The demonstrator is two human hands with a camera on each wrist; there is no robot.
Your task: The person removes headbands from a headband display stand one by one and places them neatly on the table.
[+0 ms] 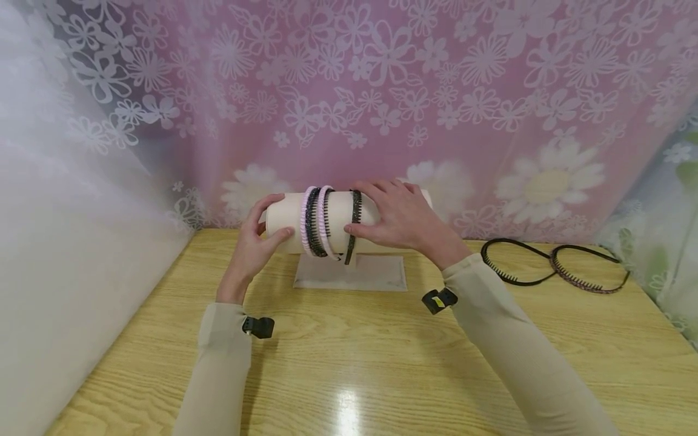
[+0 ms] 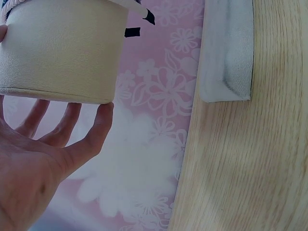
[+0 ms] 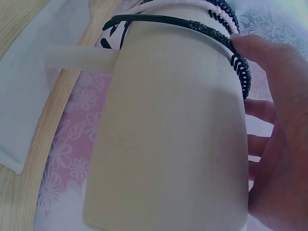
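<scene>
A cream headband display stand has a padded horizontal roll on a short post above a pale rectangular base. At the roll's left end, my left hand grips it, thumb at the front and fingers behind. My right hand lies over the roll's right part, its thumb pressing a black toothed headband and its fingers reaching behind. Left of that band, a glittery black headband sits between a pink headband and a second pink headband.
On the wood-grain table, a black toothed headband and a dark patterned headband lie at the right, their ends overlapping. A pink floral curtain hangs right behind the table; pale cloth borders the left side.
</scene>
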